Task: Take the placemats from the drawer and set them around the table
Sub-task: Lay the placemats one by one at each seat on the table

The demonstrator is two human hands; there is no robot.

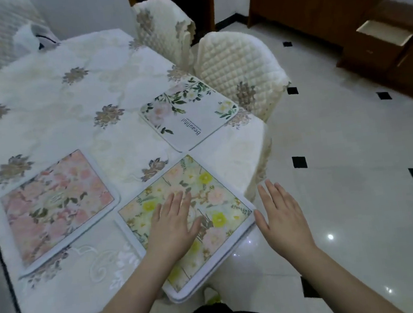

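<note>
Three placemats lie on the table (pixel 41 100) with its white flowered cloth. A pink floral placemat (pixel 58 206) sits at the near left. A white placemat with green leaves (pixel 188 113) lies at the right edge by a chair. A yellow floral placemat (pixel 205 196) lies at the near right corner, its near end hanging past the table edge. My left hand (pixel 175 224) rests flat on the yellow placemat, fingers straight. My right hand (pixel 283 217) hovers open just beyond the mat's right edge, over the floor, holding nothing.
Two chairs with quilted cream covers (pixel 238 72) (pixel 163 29) stand along the table's right side. A brown wooden cabinet with an open drawer (pixel 384 33) stands at the far right. White tiled floor (pixel 363 187) spreads to the right.
</note>
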